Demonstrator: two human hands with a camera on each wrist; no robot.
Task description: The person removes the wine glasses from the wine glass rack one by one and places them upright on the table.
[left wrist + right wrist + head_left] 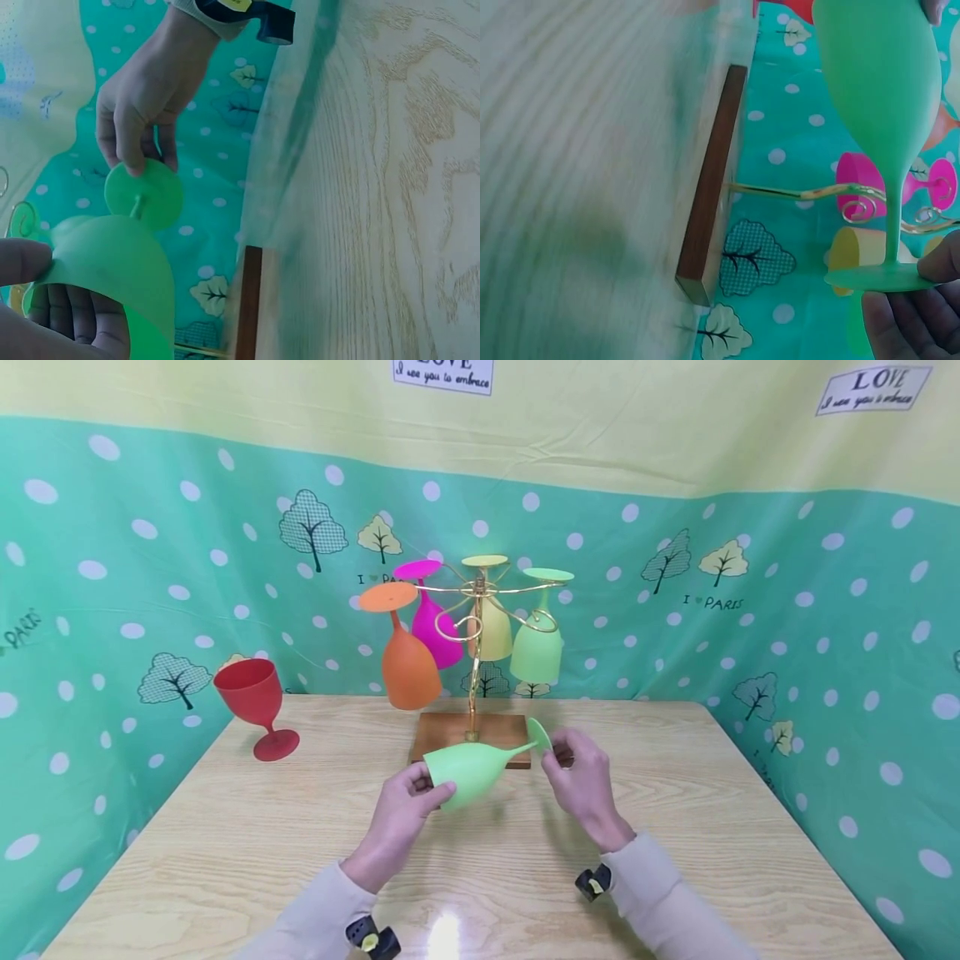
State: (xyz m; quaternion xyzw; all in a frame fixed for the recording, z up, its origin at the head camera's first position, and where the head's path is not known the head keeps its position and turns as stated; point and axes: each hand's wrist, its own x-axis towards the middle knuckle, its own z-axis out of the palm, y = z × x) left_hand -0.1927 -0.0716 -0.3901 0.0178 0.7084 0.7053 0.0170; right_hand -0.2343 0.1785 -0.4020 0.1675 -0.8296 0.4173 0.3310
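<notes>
A light green plastic goblet [471, 770] lies tilted on its side in the air, in front of the glass rack [474, 677]. My left hand [401, 806] grips its bowl near the rim, thumb outside and fingers reaching inside the opening, as the left wrist view shows. The round foot of the goblet [885, 277] is pinched between thumb and fingers of my right hand [585, 777]. From the rack's gold wire arms hang an orange goblet [411, 668], a magenta goblet [438, 631], a yellow goblet [493, 631] and another green goblet [537, 652], all upside down.
A red goblet [251, 689] stands upright at the table's back left. The rack's wooden base [435, 735] rests near the back edge of the wooden table [637, 752]. Dotted green and yellow cloth [630, 568] hangs behind and at both sides.
</notes>
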